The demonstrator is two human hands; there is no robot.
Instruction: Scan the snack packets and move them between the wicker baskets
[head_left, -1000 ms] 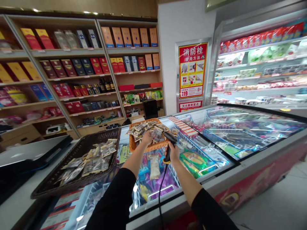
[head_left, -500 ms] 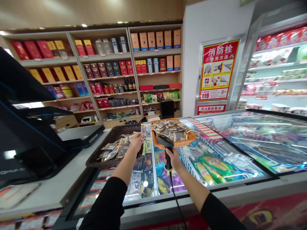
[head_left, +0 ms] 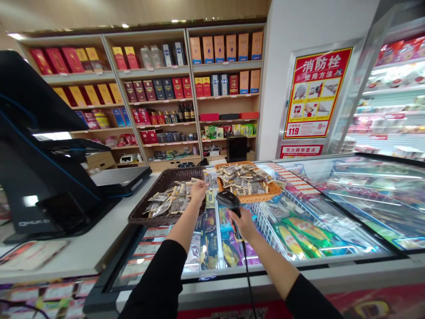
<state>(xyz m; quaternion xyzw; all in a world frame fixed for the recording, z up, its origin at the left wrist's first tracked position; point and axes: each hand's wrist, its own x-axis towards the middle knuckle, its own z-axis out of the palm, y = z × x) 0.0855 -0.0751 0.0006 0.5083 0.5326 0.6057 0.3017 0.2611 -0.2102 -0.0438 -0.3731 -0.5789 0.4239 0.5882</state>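
My left hand [head_left: 198,191] pinches a small clear snack packet [head_left: 210,178], held upright between the two baskets. Below it on the left, a dark brown wicker basket [head_left: 141,212] holds many similar packets. In my right hand [head_left: 245,223] is a black handheld barcode scanner [head_left: 228,199], my fingers wrapped round its handle and its head tilted toward the packet. A cable [head_left: 249,279] hangs from the handle. Just behind the scanner, an orange woven basket [head_left: 272,191] is heaped with more packets. Both baskets rest on the glass-topped freezer.
A dark checkout terminal [head_left: 40,177] and a flat scale [head_left: 121,177] stand on the left counter [head_left: 79,257]. Bagged goods lie under the freezer glass [head_left: 299,235]. Shelves of boxed goods [head_left: 149,91] line the back wall, with a red hydrant sign [head_left: 317,93] to their right.
The view has shifted, so the scene sits slightly to the right. The scanner head has come away from the orange basket's edge a little. Both hands keep hold of their things.
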